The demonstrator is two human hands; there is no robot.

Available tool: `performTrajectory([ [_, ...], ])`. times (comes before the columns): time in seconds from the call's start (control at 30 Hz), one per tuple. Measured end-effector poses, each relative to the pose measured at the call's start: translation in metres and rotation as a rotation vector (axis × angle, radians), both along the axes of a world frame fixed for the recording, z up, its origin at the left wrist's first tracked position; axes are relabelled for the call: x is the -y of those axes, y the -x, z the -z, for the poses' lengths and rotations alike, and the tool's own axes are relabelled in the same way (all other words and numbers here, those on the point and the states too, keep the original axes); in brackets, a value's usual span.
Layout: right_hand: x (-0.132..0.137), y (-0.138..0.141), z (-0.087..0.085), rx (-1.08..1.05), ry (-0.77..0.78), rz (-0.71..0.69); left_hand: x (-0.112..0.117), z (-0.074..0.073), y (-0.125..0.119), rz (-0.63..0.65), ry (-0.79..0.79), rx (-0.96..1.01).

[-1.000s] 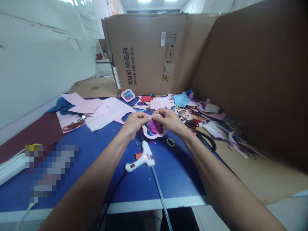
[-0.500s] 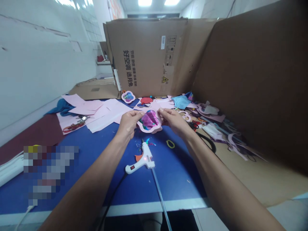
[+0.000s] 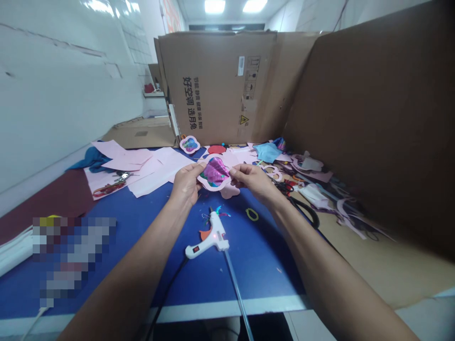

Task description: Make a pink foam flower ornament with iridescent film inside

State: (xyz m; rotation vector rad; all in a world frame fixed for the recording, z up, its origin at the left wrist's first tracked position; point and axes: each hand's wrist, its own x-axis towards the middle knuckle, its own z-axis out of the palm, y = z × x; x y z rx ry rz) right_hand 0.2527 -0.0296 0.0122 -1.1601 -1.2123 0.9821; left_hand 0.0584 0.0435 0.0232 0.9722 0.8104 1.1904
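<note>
Between my two hands is a pink flower-shaped paper frame (image 3: 215,173) with shiny purple and green fabric in its middle. My left hand (image 3: 187,183) pinches its left edge. My right hand (image 3: 253,180) has thumb and fingers closed on its right edge. A plain pink paper piece (image 3: 230,191) shows just below and behind the frame; whether it touches the frame I cannot tell. Nearer to me lies a white glue gun (image 3: 211,239) with an orange trigger, a small red light and a long clear glue stick (image 3: 235,284) out of its back.
Pink paper sheets (image 3: 142,163) lie at the back left, scissors (image 3: 122,177) on them. A similar flower piece (image 3: 189,144) leans by the cardboard box (image 3: 220,90). Blue cloth (image 3: 268,152) and scraps (image 3: 320,196) fill the right. A yellow-green ring (image 3: 252,214) lies under my right wrist.
The flower frame has moved slightly left and up and faces me more fully. Both hands have shifted a little left with it, and more of the plain pink piece shows below.
</note>
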Motion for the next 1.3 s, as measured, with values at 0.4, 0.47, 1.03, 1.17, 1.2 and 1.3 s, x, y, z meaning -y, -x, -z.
performTrajectory([
  [0.4, -0.0006, -0.0002, 0.0021, 0.007, 0.002, -0.035, 0.0009, -0.0036, 0.0008, 0.008, 0.046, 0.018],
  [0.47, -0.0004, 0.0000, 0.0030, 0.023, 0.015, -0.058, 0.0001, -0.0027, 0.0013, 0.008, 0.039, 0.020],
  [1.03, 0.0004, 0.0047, 0.0027, 0.050, 0.003, -0.029, 0.0007, -0.0011, 0.0001, -0.018, 0.024, 0.082],
  [1.17, -0.0036, 0.0052, 0.0039, 0.040, -0.072, 0.080, -0.0011, 0.0011, 0.0002, -0.027, 0.025, 0.075],
  [1.2, -0.0042, 0.0054, 0.0035, 0.048, -0.124, 0.131, -0.0015, 0.0018, 0.0002, -0.030, 0.027, 0.073],
  [1.3, -0.0039, 0.0067, 0.0011, 0.163, -0.300, 0.268, -0.0015, 0.0039, 0.0000, -0.042, 0.030, 0.069],
])
